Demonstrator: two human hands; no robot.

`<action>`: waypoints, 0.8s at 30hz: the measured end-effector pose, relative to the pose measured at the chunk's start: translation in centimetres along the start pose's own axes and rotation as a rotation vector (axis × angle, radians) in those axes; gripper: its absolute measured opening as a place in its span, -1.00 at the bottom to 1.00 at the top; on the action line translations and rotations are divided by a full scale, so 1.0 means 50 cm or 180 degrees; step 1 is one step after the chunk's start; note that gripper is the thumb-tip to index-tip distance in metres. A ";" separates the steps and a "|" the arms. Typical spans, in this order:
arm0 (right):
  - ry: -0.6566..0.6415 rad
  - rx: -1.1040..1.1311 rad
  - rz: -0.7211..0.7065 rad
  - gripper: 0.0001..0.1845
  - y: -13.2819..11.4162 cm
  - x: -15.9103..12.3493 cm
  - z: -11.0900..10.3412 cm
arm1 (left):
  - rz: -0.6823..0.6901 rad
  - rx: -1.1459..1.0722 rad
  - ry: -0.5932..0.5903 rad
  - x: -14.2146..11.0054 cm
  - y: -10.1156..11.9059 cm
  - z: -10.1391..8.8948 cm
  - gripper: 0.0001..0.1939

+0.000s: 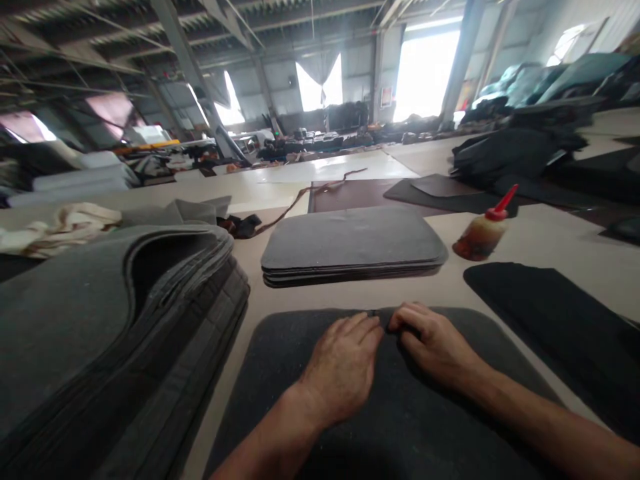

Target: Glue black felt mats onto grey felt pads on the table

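Note:
A dark grey felt mat (310, 427) lies flat on the table right in front of me. My left hand (345, 363) rests palm down on it near its far edge, fingers stretched out together. My right hand (433, 340) sits beside it, fingers curled down and pinching at the mat's far edge; the two hands almost touch. What the right fingertips grip besides the mat's edge is too small to tell.
A flat stack of grey mats (353, 247) lies just beyond. A tall pile of larger curved mats (115, 333) fills the left. A glue bottle with a red nozzle (483, 233) lies to the right, above a black sheet (550, 313). Dark fabric heaps (515, 153) sit farther back.

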State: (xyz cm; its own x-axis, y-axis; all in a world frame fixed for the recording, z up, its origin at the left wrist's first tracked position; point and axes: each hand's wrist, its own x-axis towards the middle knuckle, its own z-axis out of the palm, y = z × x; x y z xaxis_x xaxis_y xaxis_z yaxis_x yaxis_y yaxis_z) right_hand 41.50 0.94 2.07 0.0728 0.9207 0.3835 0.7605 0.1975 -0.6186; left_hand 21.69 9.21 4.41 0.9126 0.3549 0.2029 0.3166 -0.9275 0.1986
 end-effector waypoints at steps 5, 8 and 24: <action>0.0018 -0.0036 -0.0025 -0.73 -0.004 0.001 0.000 | -0.0121 -0.0068 -0.0112 0.000 0.000 0.002 -0.53; 0.0005 -0.0055 -0.0006 -0.74 -0.006 0.001 0.001 | -0.0119 -0.0077 -0.0138 0.000 0.000 0.003 -0.52; 0.0402 0.0012 0.0253 -0.80 -0.013 0.002 -0.019 | 0.0074 -0.0154 0.0468 -0.005 -0.007 -0.005 -0.47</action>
State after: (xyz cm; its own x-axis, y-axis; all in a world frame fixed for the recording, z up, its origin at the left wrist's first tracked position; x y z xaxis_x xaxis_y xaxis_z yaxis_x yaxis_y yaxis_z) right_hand 41.64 0.58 3.18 0.2136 0.8838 0.4163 0.7466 0.1272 -0.6530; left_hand 21.30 9.47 4.53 0.8708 0.3499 0.3455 0.2797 -0.9303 0.2374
